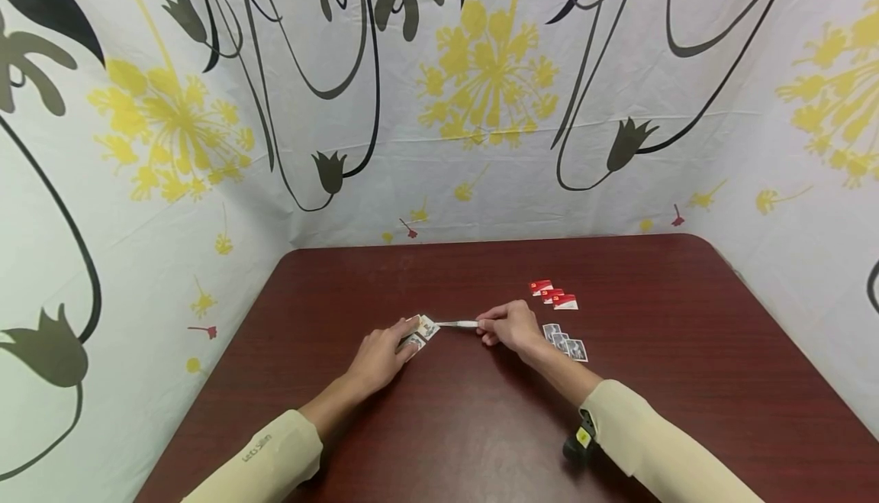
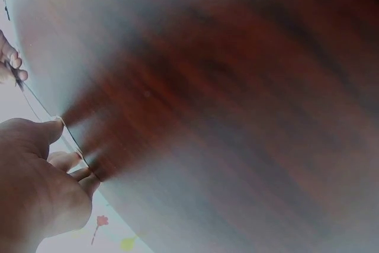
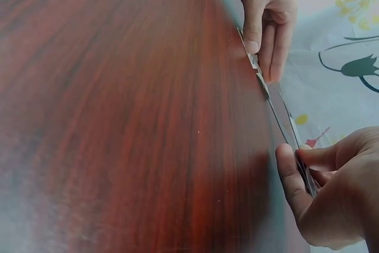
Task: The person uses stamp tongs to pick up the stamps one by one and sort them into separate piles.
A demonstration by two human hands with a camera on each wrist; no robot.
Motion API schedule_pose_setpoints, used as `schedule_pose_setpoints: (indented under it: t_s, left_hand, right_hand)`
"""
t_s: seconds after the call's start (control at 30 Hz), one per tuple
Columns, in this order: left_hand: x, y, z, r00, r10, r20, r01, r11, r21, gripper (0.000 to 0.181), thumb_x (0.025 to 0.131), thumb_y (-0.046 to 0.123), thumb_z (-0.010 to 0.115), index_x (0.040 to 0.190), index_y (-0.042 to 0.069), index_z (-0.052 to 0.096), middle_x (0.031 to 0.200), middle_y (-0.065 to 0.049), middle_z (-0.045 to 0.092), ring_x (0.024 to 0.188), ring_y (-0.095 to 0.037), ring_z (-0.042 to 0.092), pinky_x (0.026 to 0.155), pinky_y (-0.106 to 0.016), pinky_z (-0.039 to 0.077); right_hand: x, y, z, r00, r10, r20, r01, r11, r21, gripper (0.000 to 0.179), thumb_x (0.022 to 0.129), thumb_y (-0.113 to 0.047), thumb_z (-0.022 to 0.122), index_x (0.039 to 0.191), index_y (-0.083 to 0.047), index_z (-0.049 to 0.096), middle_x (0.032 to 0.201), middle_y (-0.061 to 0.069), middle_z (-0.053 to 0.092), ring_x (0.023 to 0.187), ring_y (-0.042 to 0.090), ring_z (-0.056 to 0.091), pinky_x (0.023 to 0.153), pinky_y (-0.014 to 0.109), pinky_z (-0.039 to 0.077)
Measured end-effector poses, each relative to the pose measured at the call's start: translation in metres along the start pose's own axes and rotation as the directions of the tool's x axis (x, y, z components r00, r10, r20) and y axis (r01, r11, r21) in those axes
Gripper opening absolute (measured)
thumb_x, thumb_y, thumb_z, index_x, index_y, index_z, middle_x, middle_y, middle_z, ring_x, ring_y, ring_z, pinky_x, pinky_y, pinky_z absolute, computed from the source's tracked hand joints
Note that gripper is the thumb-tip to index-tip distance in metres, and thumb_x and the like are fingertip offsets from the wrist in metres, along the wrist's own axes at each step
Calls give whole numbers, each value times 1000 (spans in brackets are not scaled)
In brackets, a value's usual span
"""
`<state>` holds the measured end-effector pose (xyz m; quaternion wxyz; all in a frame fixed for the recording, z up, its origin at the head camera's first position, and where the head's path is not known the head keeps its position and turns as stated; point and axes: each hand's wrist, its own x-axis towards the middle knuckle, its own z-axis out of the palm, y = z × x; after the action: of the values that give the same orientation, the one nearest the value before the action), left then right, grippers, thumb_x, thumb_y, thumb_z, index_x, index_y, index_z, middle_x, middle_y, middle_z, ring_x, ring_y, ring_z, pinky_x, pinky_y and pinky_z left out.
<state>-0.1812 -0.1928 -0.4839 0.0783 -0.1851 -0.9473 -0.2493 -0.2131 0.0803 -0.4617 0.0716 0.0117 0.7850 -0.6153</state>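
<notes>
My left hand (image 1: 378,356) rests on small printed paper pieces (image 1: 427,328) that look like stamps, its thumb and fingers pressing them to the table. From the other side, my right hand (image 1: 511,325) pinches a pair of silvery tweezers (image 1: 458,324). Their tips reach the right corner of the pieces under the left hand; whether they grip one is too small to tell. In the right wrist view, the tweezers (image 3: 278,119) lie low over the tabletop, their two arms slightly apart. The left fingers partly hide the pieces.
Beyond the right hand lie a few overlapping red-and-white pieces (image 1: 552,295). Several overlapping grey pieces (image 1: 565,343) lie beside the right wrist, partly behind it. The dark reddish table (image 1: 426,427) meets patterned cloth (image 1: 481,205) at its back and sides.
</notes>
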Motion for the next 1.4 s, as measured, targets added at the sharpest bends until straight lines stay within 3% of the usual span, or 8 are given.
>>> schedule_pose_setpoints:
  t_s: [0.47,0.9,1.4]
  left_hand:
    - [1,0,0,1000,14,-8,-14,1000,4,49,99,14,75,147,9,65,140,-25,65,121,-41,69,88,-60,56]
    - [0,1,-1,1000,5,10,-5,1000,2,49,100,14,75,148,10,64,142,-25,63,122,-41,68,91,-61,55]
    - [-1,1,-1,1000,22,-10,-22,1000,0,48,100,14,75,146,8,65,140,-27,64,116,-46,70,88,-61,55]
  right_hand:
    - [12,-6,4,998,38,47,-40,998,42,11,97,5,73,102,14,78,83,22,77,58,14,70,63,32,62]
    - [16,-7,15,1000,-14,7,14,1000,-3,10,96,5,74,99,13,79,79,20,77,56,13,70,59,31,62]
    - [21,-8,20,999,-20,-34,18,999,-47,8,95,5,76,97,12,80,76,19,76,54,15,70,58,31,61]
